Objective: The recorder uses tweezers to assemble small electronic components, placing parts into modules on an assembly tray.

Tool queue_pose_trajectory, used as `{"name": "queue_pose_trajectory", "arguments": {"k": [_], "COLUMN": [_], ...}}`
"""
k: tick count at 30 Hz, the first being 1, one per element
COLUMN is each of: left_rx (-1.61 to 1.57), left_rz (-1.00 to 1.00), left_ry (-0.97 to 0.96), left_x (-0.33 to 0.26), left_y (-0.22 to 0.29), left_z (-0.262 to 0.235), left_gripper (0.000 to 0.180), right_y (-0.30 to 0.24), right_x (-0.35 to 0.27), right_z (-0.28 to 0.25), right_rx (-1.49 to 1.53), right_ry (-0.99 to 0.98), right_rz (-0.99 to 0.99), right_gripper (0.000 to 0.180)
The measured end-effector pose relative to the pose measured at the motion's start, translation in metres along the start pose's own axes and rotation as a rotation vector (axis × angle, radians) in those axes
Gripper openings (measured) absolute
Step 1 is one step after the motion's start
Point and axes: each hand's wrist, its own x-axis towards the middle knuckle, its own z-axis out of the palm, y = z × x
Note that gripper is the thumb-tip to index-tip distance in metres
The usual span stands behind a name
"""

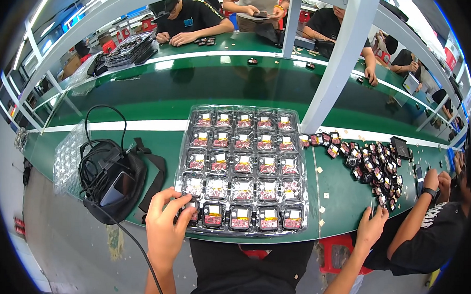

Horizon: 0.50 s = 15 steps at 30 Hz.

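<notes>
The small black module [192, 213] at the near left corner of the clear blister tray [243, 168] is what the left hand [165, 225] is working on: fingers bent down over that pocket, touching the part, though whether they have actually pinched it is hidden by the fingers themselves. The tray lies flat on the green desk [158, 144], each of its pockets holding a like module with a pale label on top. Judging by its look, each module is light and rigid, with exposed electronics that would dislike squeezing, so the black outer edges seem the place to take it, thumb and forefinger on opposite sides. The tray is thin, glossy plastic, likely flexible and prone to sliding or lifting with the part. The right hand [371, 227] rests spread and released at the desk's near edge, holding nothing, near a loose heap of modules [372, 162]. A black pouch with cable [112, 181] sits left of the tray
</notes>
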Motion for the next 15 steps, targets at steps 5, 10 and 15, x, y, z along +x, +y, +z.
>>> {"name": "queue_pose_trajectory", "arguments": {"k": [5,10,15], "left_rx": [0.091,0.104,0.096], "left_rz": [0.129,0.134,0.148], "left_ry": [-0.04,-0.024,-0.039], "left_x": [0.004,0.007,0.009], "left_y": [0.002,0.002,0.003], "left_z": [-0.006,-0.005,-0.006], "left_gripper": [0.037,0.039,0.043], "right_y": [-0.007,-0.002,-0.012], "right_x": [-0.002,-0.002,-0.007], "right_z": [-0.003,-0.001,-0.015], "right_rx": [0.019,0.029,0.047], "right_ry": [-0.012,-0.004,-0.052], "right_rz": [-0.014,-0.039,-0.043], "right_gripper": [0.042,0.038,0.034]}}
